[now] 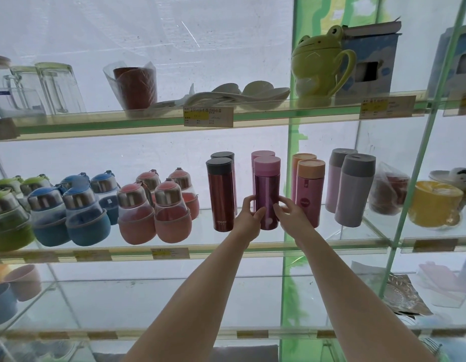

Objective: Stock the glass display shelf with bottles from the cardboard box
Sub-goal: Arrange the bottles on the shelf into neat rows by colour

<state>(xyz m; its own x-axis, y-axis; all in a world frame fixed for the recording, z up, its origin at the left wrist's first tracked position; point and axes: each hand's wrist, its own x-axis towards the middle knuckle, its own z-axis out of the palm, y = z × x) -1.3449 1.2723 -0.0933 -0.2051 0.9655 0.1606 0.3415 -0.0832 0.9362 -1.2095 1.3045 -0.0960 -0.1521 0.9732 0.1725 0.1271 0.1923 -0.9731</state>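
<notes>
A purple flask with a pink cap (267, 184) stands upright on the middle glass shelf (226, 244). My left hand (248, 218) grips its lower left side, fingers curled round the front. My right hand (289, 212) touches its lower right side with curled fingers. A second pink-capped flask stands just behind it. A red flask with a dark cap (221, 194) stands to its left, a pink flask with an orange cap (308, 189) to its right. The cardboard box is out of view.
Round green, blue and coral bottles (96, 210) fill the shelf's left part. Grey-capped lilac tumblers (353, 189) and a yellow cup (435, 205) stand at the right. Above sit glasses, a red cup, spoons and a frog mug (315, 66). A green upright post (291, 152) runs behind the flasks.
</notes>
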